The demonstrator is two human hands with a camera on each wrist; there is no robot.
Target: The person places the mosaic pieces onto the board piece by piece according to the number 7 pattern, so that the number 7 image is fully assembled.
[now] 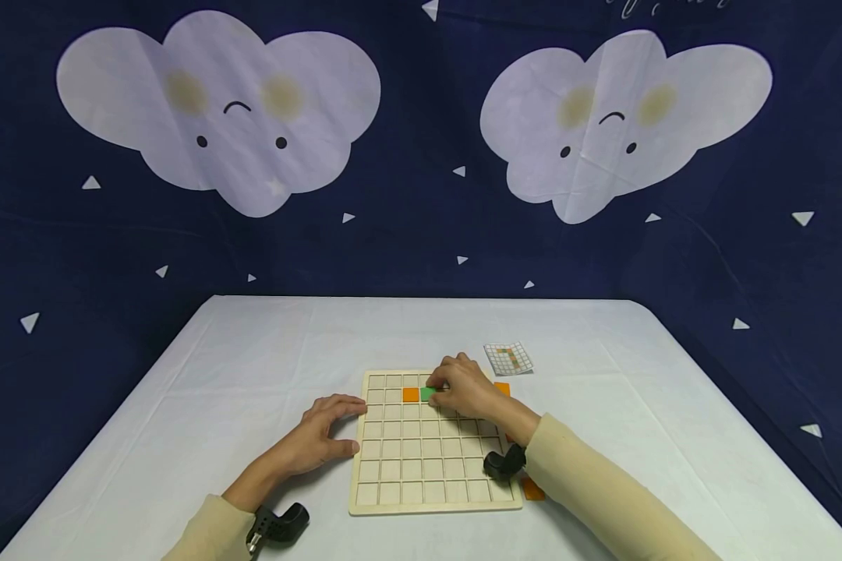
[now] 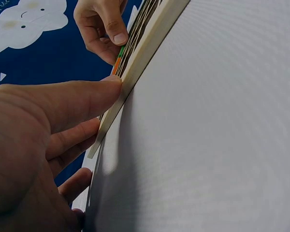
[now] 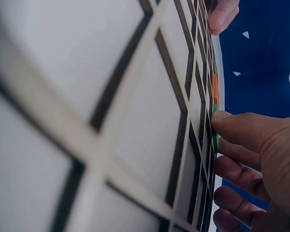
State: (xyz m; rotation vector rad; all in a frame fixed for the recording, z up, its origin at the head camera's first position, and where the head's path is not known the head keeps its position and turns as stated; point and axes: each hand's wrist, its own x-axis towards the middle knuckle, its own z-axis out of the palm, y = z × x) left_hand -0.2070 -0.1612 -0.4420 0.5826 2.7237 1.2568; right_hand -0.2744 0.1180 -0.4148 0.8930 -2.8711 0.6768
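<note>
Wooden grid board [image 1: 435, 510], on white tabletop [image 1: 645, 421]. Orange square tile [image 1: 410, 395], within grid. Green square tile [image 1: 426, 394], beside orange, pinched by right hand [image 1: 465, 388]. Left hand [image 1: 316, 438]: fingers extended, touching board's left edge.

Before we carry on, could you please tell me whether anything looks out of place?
Yes: behind the table, the backdrop seems hung upside down, since its cloud faces have eyes below mouths. The board shows no visible damage.

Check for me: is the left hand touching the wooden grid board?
Touching. The left wrist view shows it: the left hand has its thumb tip against the side edge of the wooden grid board.
</note>
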